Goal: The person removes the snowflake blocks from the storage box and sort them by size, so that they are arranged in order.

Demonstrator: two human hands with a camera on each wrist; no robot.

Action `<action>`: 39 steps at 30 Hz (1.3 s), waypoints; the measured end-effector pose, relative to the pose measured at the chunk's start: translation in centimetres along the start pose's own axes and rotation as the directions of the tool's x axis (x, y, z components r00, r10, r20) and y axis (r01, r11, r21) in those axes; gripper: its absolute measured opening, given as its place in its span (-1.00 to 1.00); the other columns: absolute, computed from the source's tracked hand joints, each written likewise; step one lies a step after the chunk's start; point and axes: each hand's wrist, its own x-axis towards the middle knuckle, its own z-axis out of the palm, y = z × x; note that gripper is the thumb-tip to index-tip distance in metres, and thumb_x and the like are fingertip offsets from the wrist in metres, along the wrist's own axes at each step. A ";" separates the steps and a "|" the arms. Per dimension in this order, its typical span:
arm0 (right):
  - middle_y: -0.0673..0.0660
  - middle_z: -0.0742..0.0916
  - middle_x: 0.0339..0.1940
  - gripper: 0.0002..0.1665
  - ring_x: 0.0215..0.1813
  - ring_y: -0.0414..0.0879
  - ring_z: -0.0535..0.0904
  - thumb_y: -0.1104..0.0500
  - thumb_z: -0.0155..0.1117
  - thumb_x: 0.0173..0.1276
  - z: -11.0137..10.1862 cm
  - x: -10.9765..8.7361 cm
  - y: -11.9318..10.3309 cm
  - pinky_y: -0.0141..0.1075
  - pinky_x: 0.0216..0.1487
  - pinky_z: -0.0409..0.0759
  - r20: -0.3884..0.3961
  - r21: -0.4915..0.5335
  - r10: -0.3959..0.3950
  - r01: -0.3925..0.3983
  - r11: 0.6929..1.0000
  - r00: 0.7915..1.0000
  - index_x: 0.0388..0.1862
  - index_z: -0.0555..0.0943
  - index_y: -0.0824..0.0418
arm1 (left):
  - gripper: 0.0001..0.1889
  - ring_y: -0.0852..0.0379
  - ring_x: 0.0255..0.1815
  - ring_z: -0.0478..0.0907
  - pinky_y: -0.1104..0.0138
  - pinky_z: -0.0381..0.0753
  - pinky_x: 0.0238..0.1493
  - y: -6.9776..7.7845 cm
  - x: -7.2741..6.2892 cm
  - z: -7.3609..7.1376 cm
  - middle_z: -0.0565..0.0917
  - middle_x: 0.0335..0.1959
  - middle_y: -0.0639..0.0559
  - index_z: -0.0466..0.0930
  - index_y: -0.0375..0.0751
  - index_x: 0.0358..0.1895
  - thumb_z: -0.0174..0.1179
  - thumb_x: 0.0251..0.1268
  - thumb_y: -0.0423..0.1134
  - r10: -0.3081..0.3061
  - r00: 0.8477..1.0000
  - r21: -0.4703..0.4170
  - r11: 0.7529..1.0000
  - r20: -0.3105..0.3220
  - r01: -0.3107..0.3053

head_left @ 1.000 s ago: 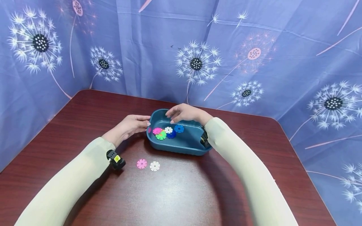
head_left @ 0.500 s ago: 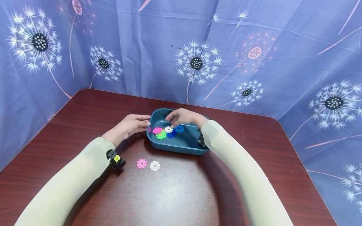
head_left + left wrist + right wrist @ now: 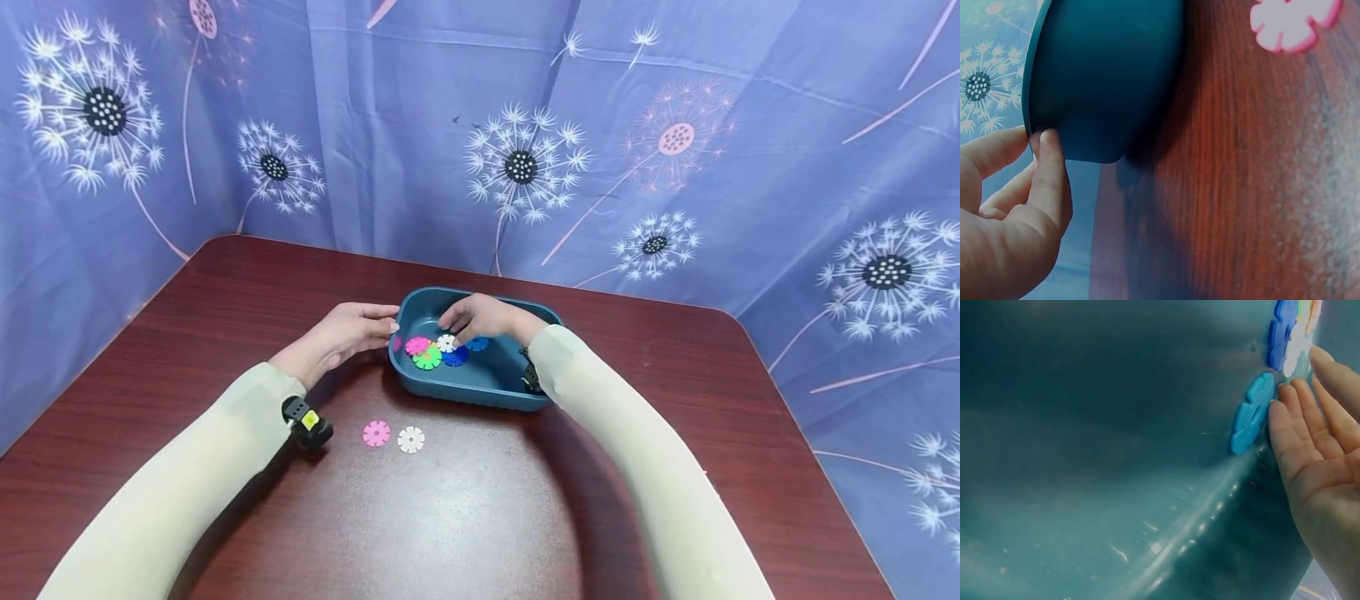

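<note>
My left hand (image 3: 347, 335) grips the left end of a dark teal plastic tray (image 3: 480, 393), fingertips at the rim. In the left wrist view, fingers (image 3: 1050, 178) lie against the tray's outer wall. My right hand (image 3: 491, 319) reaches down inside, its fingers loosely bent and fingertips right at a white notched disc (image 3: 447, 343). Beside it lie a light blue disc (image 3: 477, 343), partly covered by the fingers, a dark blue disc (image 3: 455, 358), a green disc (image 3: 427, 358) and a pink disc (image 3: 417, 346). The right wrist view shows the light blue disc (image 3: 1252, 415) close to the fingertips.
On the brown wooden table (image 3: 480, 517), in front of the tray, lie another pink disc (image 3: 377, 433) and another white disc (image 3: 411, 440). A blue curtain with dandelion prints (image 3: 420, 167) hangs along the table's back and sides. Both wrists carry small black cameras.
My right hand has come down deeper into the tray, its fingertips reaching the white disc and covering part of the light blue one. The left hand has stayed at the tray's end.
</note>
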 end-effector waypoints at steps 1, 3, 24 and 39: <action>0.29 0.66 0.34 -0.50 0.40 0.15 0.58 0.31 0.36 0.40 0.1 0.0 0.0 -0.11 0.44 0.60 -0.002 -0.008 0.000 0.000 1.000 1.000 0.30 0.58 0.34 | -0.43 0.22 0.07 0.66 0.18 0.52 0.42 0.0 0.0 0.0 0.42 0.48 -0.39 0.24 -0.34 0.55 0.08 0.55 -0.37 -0.001 1.000 0.002 1.000 -0.001 0.001; 0.29 0.66 0.33 -0.50 0.39 0.14 0.59 0.31 0.37 0.40 0.2 0.0 -0.1 -0.12 0.43 0.61 -0.007 -0.031 0.002 -0.002 1.000 1.000 0.30 0.59 0.33 | -0.43 0.21 0.08 0.66 0.17 0.50 0.43 0.0 -0.1 0.0 0.41 0.49 -0.39 0.24 -0.35 0.55 0.08 0.55 -0.37 0.000 1.000 0.004 1.000 -0.001 0.000; 0.22 0.76 -0.04 -0.67 -0.03 -0.03 0.62 0.27 0.46 0.32 1.0 0.4 -0.4 -0.28 0.12 0.72 -0.068 -0.146 -0.013 0.003 0.989 0.998 0.05 0.71 0.27 | -0.44 0.18 0.09 0.67 0.15 0.51 0.43 -0.1 0.0 0.0 0.44 0.46 -0.40 0.27 -0.36 0.54 0.09 0.55 -0.37 0.004 1.000 0.013 1.000 -0.013 -0.004; 0.23 0.80 -0.16 -0.88 -0.18 -0.09 0.67 0.29 0.38 0.39 -1.0 -0.9 -0.7 -0.25 0.03 0.80 -0.139 -0.051 0.007 -0.014 0.999 0.990 -0.15 0.74 0.32 | -0.44 0.22 0.05 0.67 0.15 0.51 0.42 -0.2 0.0 -0.1 0.42 0.47 -0.42 0.25 -0.37 0.54 0.08 0.55 -0.37 0.022 1.000 0.010 1.000 0.007 -0.022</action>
